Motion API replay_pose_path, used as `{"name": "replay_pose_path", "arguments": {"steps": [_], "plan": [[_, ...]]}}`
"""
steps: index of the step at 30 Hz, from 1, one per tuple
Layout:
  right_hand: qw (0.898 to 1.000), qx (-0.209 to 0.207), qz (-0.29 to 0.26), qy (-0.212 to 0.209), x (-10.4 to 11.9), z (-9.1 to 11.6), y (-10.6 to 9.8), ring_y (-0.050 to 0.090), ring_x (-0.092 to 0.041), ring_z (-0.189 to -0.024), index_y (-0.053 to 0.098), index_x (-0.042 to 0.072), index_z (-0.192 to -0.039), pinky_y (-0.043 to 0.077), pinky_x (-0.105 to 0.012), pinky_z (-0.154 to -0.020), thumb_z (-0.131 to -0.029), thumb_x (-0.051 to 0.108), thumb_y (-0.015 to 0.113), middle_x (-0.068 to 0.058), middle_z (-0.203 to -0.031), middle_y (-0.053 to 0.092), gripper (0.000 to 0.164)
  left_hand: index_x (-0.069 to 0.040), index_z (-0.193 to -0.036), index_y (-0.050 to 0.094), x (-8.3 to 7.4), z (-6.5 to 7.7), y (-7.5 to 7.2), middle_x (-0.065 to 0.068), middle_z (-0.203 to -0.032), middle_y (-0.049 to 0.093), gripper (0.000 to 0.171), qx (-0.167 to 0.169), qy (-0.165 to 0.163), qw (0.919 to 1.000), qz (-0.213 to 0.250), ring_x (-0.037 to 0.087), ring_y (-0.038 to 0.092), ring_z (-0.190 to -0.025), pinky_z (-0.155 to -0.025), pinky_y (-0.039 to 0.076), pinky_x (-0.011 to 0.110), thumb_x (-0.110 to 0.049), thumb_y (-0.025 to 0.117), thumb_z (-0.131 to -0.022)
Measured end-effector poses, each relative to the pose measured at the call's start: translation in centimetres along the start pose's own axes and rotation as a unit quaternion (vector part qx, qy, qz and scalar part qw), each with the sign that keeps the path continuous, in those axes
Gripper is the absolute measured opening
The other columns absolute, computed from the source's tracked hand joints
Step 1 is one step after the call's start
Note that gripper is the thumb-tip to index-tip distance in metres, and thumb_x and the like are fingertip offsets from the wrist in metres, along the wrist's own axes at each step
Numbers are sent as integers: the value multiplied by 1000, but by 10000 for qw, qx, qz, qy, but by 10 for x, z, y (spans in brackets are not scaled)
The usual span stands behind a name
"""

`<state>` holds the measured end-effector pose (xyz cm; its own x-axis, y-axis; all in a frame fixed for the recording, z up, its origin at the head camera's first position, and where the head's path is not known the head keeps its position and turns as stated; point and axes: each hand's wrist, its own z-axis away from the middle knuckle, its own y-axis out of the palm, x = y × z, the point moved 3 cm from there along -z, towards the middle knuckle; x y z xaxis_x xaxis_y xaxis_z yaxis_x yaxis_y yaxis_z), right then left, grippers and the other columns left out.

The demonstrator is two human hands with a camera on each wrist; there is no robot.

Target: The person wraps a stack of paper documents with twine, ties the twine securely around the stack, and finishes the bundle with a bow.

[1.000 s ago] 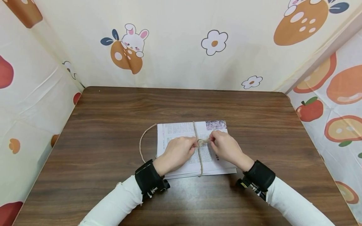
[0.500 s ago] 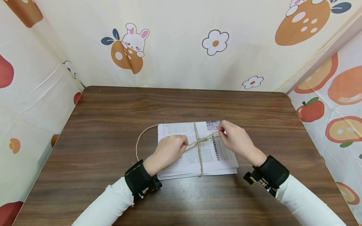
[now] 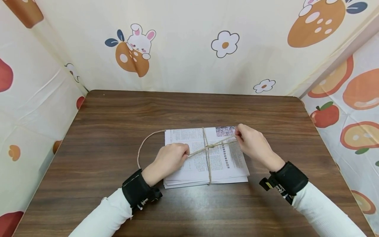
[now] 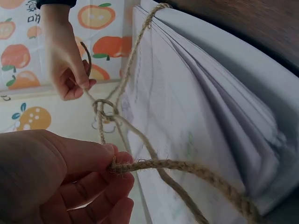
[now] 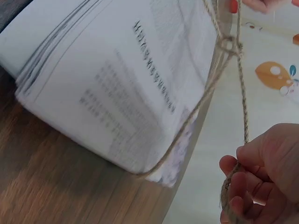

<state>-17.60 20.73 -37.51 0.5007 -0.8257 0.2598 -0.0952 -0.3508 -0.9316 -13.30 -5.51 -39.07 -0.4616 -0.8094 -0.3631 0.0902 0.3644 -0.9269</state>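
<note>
A stack of folded newspapers lies on the table, wrapped with brown twine that crosses in a knot near its middle. My left hand pinches one length of the twine between thumb and forefinger, left of the knot. To the right of it, above the printed picture corner, my right hand pinches the other length. Between both hands the twine runs nearly straight through the knot. In the right wrist view, a tail of twine curls round under the fingers of my right hand.
The wooden table extends round the stack on all sides. A loose curve of twine lies left of the papers, partly behind the left wrist. A printed curtain stands at the table's back edge, with more at both sides.
My hands have moved apart, left hand to the left and right hand up and right, drawing the twine lengths out from the knot. The loose curve at left has spread further left.
</note>
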Motion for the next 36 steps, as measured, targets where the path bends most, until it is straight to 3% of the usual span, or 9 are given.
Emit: {"name": "replay_pose_path", "arguments": {"steps": [9,19,36], "plan": [[9987,352,-72,356,-23,7,9,45,-13,-57,54,6,-85,36,-28,-51,-83,2,59,-3,-72,52,7,-19,-69,58,16,12,6,-10,-67,57,16,363,-200,9991,-50,6,46,-55,-45,37,25,-11,62,-83],[9986,282,57,433,-29,8,15,44,-14,-55,53,8,-83,35,-29,-49,-82,3,59,-2,-69,50,7,-21,-69,57,21,20,4,-12,-68,57,17,380,-244,9990,-10,7,50,-57,-47,39,27,-13,65,-82],[9970,514,126,572,-37,12,30,44,-13,-53,54,7,-83,34,-28,-47,-83,4,60,-2,-69,51,7,-20,-68,57,28,22,11,-10,-66,55,18,557,-270,9981,33,7,47,-56,-46,38,27,-10,63,-82]]}}
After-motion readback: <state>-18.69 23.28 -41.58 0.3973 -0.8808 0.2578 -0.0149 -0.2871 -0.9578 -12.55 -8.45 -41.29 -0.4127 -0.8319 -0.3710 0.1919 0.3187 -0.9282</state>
